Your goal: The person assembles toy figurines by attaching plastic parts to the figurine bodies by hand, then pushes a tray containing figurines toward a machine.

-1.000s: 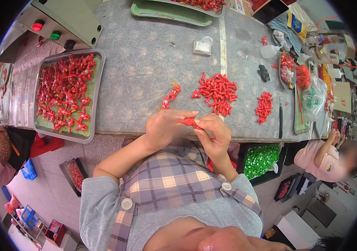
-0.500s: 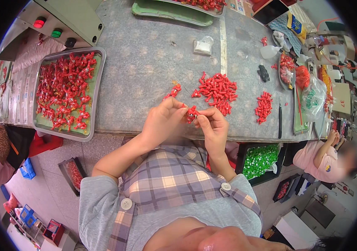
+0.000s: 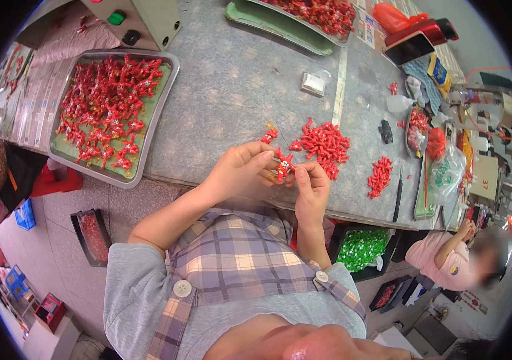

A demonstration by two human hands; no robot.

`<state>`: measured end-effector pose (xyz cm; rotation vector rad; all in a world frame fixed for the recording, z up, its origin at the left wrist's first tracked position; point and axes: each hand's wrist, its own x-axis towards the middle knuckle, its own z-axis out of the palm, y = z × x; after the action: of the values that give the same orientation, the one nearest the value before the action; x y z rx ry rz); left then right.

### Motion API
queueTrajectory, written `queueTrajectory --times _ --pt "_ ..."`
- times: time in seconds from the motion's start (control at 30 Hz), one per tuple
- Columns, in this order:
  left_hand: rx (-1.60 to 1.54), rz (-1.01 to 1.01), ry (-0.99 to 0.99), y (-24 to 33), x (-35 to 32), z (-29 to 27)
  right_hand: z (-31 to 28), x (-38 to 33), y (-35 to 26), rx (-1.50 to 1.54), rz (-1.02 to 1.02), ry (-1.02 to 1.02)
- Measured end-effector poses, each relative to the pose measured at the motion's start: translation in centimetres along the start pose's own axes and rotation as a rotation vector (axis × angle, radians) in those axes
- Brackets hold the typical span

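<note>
The left hand point(image 3: 238, 172) and the right hand point(image 3: 311, 191) pinch a little red toy point(image 3: 284, 166) from its two sides, above the table point(image 3: 208, 108) near its edge, probably to keep it steady, and the red pile point(image 3: 326, 145) sits just past them, probably for easy reach.

L hand point(image 3: 245, 168) & R hand point(image 3: 312, 187) close tog. nr frame ctr., fingers curled, thumb & fingertips pinched on each. L forearm point(image 3: 172, 215) slants up fr. lower L; R forearm point(image 3: 312, 241) steeper, R of ctr.

Blue bin point(image 3: 24, 216), clear plastic bag point(image 3: 448, 175).
</note>
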<state>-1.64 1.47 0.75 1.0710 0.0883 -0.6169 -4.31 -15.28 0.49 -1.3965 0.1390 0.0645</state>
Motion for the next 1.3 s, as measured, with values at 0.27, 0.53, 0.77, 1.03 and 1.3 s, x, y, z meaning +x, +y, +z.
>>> queueTrajectory --times 0.27,0.53,0.77,1.03,1.3 --pt "0.157 0.090 0.014 0.9 -0.5 0.1 -0.4 0.6 0.5 0.371 0.210 -0.052" --pt "0.054 0.091 -0.038 1.6 -0.3 0.2 -0.1 0.6 0.7 0.910 0.590 -0.124" --pt "0.101 0.085 0.002 1.7 -0.5 -0.1 0.1 0.5 0.6 0.911 0.582 -0.183" --pt "0.189 0.245 0.007 0.6 -1.2 -1.5 2.1 0.4 -0.4 -0.066 -0.049 -0.076" --pt "0.513 0.689 0.780 5.4 -5.6 -12.8 -0.3 2.2 -1.1 -0.255 -0.211 0.008"
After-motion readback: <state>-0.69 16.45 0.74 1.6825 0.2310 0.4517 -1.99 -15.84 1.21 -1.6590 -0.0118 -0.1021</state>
